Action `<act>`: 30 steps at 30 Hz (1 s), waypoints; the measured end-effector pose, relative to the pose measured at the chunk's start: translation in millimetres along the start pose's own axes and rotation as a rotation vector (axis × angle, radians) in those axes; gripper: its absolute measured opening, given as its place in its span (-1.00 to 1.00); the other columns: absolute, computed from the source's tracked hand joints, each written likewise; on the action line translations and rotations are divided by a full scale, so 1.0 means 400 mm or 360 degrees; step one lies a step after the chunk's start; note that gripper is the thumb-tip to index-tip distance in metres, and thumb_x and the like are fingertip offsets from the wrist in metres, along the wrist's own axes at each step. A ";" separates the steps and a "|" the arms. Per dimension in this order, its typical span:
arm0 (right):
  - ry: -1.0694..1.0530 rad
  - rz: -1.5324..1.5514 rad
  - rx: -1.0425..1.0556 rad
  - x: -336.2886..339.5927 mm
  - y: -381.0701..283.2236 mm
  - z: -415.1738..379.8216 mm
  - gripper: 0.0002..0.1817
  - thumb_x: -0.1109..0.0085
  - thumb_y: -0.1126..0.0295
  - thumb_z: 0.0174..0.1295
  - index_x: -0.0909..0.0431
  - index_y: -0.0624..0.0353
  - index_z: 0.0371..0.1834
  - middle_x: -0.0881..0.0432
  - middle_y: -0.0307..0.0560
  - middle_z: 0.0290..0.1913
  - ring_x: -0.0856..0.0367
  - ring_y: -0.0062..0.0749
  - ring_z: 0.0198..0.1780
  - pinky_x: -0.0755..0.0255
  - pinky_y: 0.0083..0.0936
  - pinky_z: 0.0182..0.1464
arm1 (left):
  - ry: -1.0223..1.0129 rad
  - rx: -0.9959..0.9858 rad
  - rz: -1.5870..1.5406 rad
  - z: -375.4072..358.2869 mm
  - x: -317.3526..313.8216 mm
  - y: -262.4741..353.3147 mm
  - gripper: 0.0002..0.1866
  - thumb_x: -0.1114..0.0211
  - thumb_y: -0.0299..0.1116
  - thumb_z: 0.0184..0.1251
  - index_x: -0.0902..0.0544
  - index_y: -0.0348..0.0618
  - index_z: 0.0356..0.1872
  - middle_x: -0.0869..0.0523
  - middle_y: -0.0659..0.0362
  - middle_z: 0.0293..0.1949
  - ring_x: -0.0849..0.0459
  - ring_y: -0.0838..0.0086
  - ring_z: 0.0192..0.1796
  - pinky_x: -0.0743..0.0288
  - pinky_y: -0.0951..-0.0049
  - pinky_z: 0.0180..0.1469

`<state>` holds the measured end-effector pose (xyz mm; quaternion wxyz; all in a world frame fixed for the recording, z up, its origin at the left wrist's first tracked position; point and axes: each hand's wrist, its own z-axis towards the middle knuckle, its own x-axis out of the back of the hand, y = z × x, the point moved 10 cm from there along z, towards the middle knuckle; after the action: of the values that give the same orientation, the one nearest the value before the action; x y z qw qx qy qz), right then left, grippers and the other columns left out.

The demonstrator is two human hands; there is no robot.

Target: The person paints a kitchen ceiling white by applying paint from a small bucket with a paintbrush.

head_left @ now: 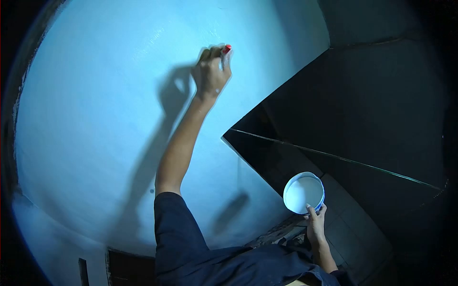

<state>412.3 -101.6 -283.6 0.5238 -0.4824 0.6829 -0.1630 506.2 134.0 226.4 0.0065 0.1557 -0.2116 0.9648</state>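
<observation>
High on a pale, blue-lit wall [119,119], my left hand [211,71] is closed around a red-handled tool [227,49]. Only the red end of its handle shows beside my thumb; the working end is hidden behind my fingers. Light specks mark the back of that hand. Down at the right, my right hand [316,224] grips the rim of a round tub of white paint [303,194], with the thumb over the edge. The tub is tilted toward me, so its white inside shows.
Shiny wet-looking patches show on the wall near my left hand. The wall ends in an angled corner, with a dark area [381,109] beyond. A thin line [334,156] runs across that area. A dark opening [130,268] lies at the lower left.
</observation>
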 end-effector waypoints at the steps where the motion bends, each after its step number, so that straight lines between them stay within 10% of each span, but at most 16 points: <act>1: 0.0001 0.0002 0.0011 0.002 0.010 0.001 -0.34 -0.31 0.32 0.19 -0.08 0.13 0.24 -0.41 -0.05 0.02 -0.44 -0.47 -0.05 -0.35 -0.49 -0.15 | 0.0125 -0.0173 0.0191 0.046 0.047 0.027 -0.88 -0.27 -0.48 0.19 -0.69 -0.12 -0.26 -0.71 0.12 -0.26 -0.67 0.15 -0.21 -0.57 0.25 -0.24; 8: 0.0068 0.0071 0.0138 0.009 0.008 0.004 -0.32 -0.32 0.36 0.19 -0.05 0.12 0.23 -0.40 -0.05 0.02 -0.43 -0.47 -0.08 -0.36 -0.49 -0.20 | -0.0213 -0.0829 0.0489 -0.210 -0.139 0.177 -0.85 -0.21 -0.39 0.24 -0.70 -0.08 -0.23 -0.72 0.09 -0.27 -0.73 0.32 -0.11 -0.64 0.23 -0.13; 11: 0.0058 0.0041 0.0122 0.003 -0.001 -0.004 -0.33 -0.31 0.38 0.19 -0.05 0.12 0.23 -0.39 -0.02 0.05 -0.43 -0.44 -0.06 -0.36 -0.46 -0.19 | -0.0531 -0.0542 -0.0294 -0.236 -0.188 0.215 -0.87 -0.21 -0.36 0.23 -0.67 -0.14 -0.30 -0.72 0.08 -0.34 -0.71 0.29 -0.20 -0.66 0.34 -0.35; 13: 0.0073 0.0021 0.0130 0.009 0.000 -0.002 -0.33 -0.30 0.39 0.18 -0.05 0.12 0.23 -0.38 0.00 0.06 -0.43 -0.42 -0.05 -0.37 -0.44 -0.16 | -0.0765 0.0237 -0.0452 -0.165 -0.239 0.104 -0.85 -0.22 -0.36 0.25 -0.67 -0.21 -0.30 -0.72 -0.03 -0.30 -0.71 0.15 -0.17 -0.65 0.20 -0.23; 17: 0.0056 -0.0093 0.0073 0.029 0.025 0.027 -0.31 -0.33 0.32 0.16 -0.05 0.13 0.22 -0.38 0.03 0.08 -0.44 -0.40 -0.04 -0.39 -0.44 -0.13 | -0.0033 0.0185 -0.0110 0.112 -0.180 -0.088 -0.82 -0.29 -0.28 0.19 -0.62 -0.20 -0.36 -0.69 -0.05 -0.41 -0.68 -0.01 -0.33 -0.56 0.08 -0.28; 21: 0.0036 -0.0098 0.0040 0.033 0.037 0.025 -0.30 -0.33 0.32 0.16 -0.05 0.11 0.23 -0.37 -0.02 0.05 -0.42 -0.45 -0.04 -0.37 -0.44 -0.15 | 0.0676 -0.0301 0.0527 0.294 -0.001 -0.031 -0.85 -0.28 -0.40 0.19 -0.69 0.02 -0.21 -0.70 0.25 -0.27 -0.66 0.28 -0.22 -0.61 0.27 -0.34; 28: 0.0072 0.0131 0.0029 0.026 0.050 0.022 -0.31 -0.32 0.39 0.17 -0.05 0.10 0.24 -0.37 -0.06 0.07 -0.41 -0.48 -0.03 -0.33 -0.50 -0.18 | -0.0243 -0.1040 0.0040 -0.129 -0.340 0.250 -0.90 -0.27 -0.34 0.19 -0.67 -0.09 -0.32 -0.70 0.14 -0.31 -0.71 0.32 -0.21 -0.63 0.28 -0.25; 29: 0.0066 0.0086 0.0016 0.035 0.062 0.026 -0.30 -0.33 0.37 0.17 -0.05 0.11 0.25 -0.37 -0.05 0.08 -0.41 -0.46 -0.01 -0.35 -0.48 -0.17 | -0.1021 -0.0641 -0.0256 -0.226 -0.448 0.250 -0.87 -0.26 -0.30 0.22 -0.65 -0.10 -0.32 -0.71 0.11 -0.26 -0.72 0.28 -0.13 -0.63 0.23 -0.18; 30: 0.0060 0.0044 0.0011 0.037 0.067 0.035 -0.30 -0.33 0.36 0.17 -0.04 0.11 0.25 -0.38 -0.04 0.09 -0.41 -0.44 0.02 -0.36 -0.47 -0.15 | -0.1067 -0.0437 -0.0382 -0.260 -0.461 0.251 -0.83 -0.26 -0.25 0.24 -0.65 -0.13 -0.30 -0.72 0.08 -0.26 -0.72 0.22 -0.15 -0.62 0.18 -0.17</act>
<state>411.4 -96.9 -316.8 0.5146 -0.4678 0.6988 -0.1672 643.1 95.3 40.3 0.0705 0.4842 -0.3094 0.8154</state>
